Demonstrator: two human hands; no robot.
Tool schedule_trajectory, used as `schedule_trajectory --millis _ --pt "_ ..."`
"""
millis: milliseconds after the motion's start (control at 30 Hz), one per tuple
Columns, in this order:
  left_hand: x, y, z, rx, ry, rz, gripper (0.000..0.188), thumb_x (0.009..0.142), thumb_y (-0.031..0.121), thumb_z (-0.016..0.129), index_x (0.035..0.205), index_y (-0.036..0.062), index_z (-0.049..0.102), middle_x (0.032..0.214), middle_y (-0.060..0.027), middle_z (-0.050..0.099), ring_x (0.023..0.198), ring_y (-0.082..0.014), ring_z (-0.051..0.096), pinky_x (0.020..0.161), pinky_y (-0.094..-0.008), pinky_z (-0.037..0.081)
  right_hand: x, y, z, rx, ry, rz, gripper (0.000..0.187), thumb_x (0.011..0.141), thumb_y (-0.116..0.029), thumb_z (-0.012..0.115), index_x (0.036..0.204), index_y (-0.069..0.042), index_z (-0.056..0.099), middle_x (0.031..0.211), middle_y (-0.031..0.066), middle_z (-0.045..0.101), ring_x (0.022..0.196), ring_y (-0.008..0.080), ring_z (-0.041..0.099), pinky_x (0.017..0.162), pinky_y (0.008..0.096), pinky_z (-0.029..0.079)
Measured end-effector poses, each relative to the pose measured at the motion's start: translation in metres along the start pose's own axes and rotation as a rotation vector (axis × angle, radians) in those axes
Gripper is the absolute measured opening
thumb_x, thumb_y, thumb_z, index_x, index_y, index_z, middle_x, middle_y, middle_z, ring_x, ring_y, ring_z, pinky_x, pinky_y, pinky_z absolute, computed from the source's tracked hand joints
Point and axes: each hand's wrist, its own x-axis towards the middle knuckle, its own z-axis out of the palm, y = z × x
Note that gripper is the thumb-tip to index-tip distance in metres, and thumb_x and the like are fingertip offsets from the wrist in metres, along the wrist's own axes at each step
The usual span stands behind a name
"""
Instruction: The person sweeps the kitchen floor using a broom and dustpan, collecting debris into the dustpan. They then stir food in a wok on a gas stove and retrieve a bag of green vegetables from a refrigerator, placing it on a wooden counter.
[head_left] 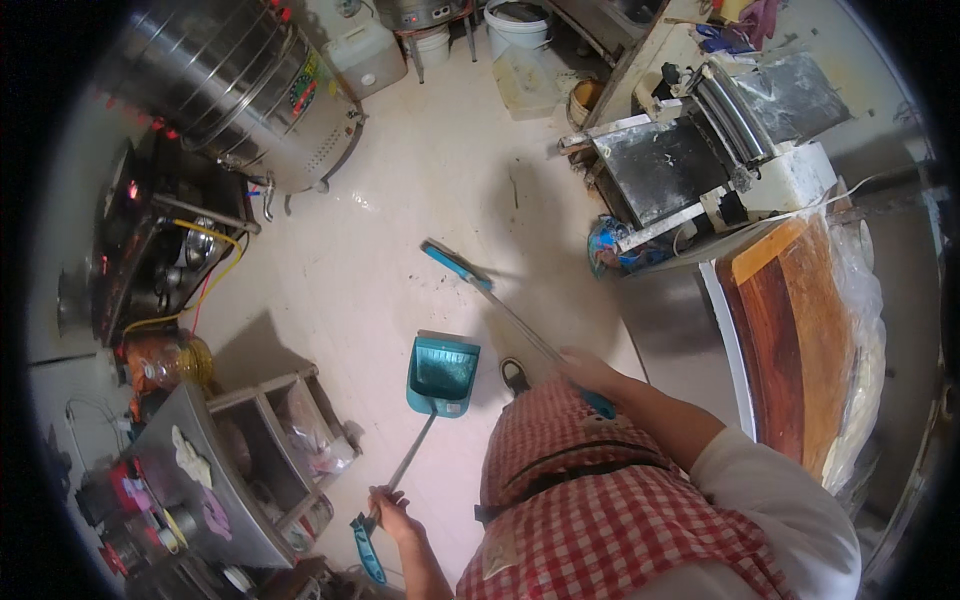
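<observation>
While the left hand [392, 503] is clamped around the long metal handle of a teal dustpan [441, 375] resting on the pale tiled floor [380, 250], the right hand [585, 372] grips the shaft of a blue-headed broom [455, 265]. Its head lies on the floor beyond the pan, near a dough-rolling machine [700, 150].

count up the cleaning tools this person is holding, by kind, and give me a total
Teal plastic long-handled dustpan, in the left hand: 1
Blue-headed metal-handled broom, in the right hand: 1
Total: 2
</observation>
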Motion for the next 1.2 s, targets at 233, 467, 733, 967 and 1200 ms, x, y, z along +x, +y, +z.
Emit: schedule_trajectory --millis 233,467,733,967,1200 --pt "0.0 0.005 0.027 0.083 -0.037 0.011 0.023 0.089 0.032 0.049 0.084 0.01 0.049 0.077 -0.0007 0.051 0.067 -0.0108 0.049 0.056 -0.0258 0.037 -0.013 -0.02 -0.071 -0.212 0.285 -0.093 0.055 0.087 -0.024 0.054 0.133 -0.003 0.034 0.129 0.0213 0.042 0.094 0.029 0.056 0.088 0.0395 0.04" --pt "-0.031 0.016 0.037 0.133 0.074 0.009 0.029 0.087 0.037 0.05 0.082 0.0091 0.049 0.071 -0.0007 0.049 0.064 -0.0122 0.048 0.057 -0.026 0.036 0.14 0.021 -0.17 -1.186 -0.129 -0.196 0.05 0.071 -0.015 0.059 0.116 0.0 0.047 0.098 0.0227 0.057 0.08 0.0308 0.057 0.081 0.0439 0.041" --pt "-0.036 0.041 0.077 0.065 0.205 -0.04 0.03 0.086 0.037 0.055 0.078 0.0079 0.05 0.065 -0.002 0.049 0.054 -0.0107 0.045 0.046 -0.0214 0.036 0.056 -0.051 -0.107 -0.018 -0.082 0.093 0.06 0.086 -0.031 0.054 0.132 0.002 0.033 0.117 0.025 0.05 0.102 0.0338 0.053 0.085 0.0401 0.042" --pt "-0.054 0.057 0.116 0.089 0.155 -0.024 0.033 0.085 0.039 0.055 0.081 0.0066 0.052 0.069 -0.0025 0.051 0.059 -0.0124 0.048 0.052 -0.0241 0.039 0.072 -0.071 -0.183 -0.17 0.266 -0.191 0.054 0.087 -0.025 0.054 0.13 0.001 0.036 0.098 0.0182 0.057 0.08 0.0271 0.057 0.078 0.04 0.044" --pt "-0.074 0.075 0.131 0.091 0.148 0.039 0.034 0.085 0.042 0.052 0.083 0.0086 0.053 0.072 -0.0017 0.052 0.066 -0.0123 0.05 0.058 -0.0252 0.039 0.204 -0.11 -0.209 -0.466 0.152 -0.001 0.055 0.085 -0.019 0.055 0.131 0.003 0.034 0.1 0.0212 0.057 0.079 0.0305 0.058 0.08 0.04 0.045"
